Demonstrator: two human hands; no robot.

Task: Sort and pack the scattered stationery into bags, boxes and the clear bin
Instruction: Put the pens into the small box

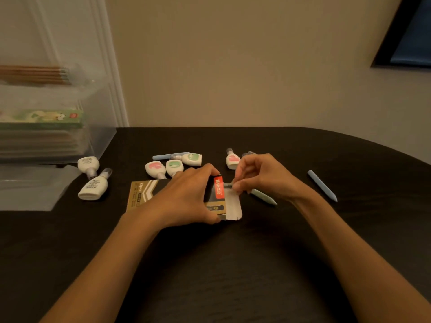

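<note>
The job looks about half done. In the upper left of the frame the clear bin (102,141) already holds a green box (46,117) and some pencils.

In the middle, the left hand (186,197) grips a black and gold box (144,190) lying flat on the table (233,264), with its white flap (233,206) open. The right hand (263,176) pinches a thin stick (227,185) at the box's mouth. It may be a pencil, but it is too blurry to tell.

Not packed yet: six correction fluid bottles (94,186), a green crayon (263,197) under the right hand, a blue crayon (321,185) at the right and another blue crayon (168,156) at the back.

There is lots of bare table low in the frame. The table's edge curves at the upper right, well apart from the hands.
</note>
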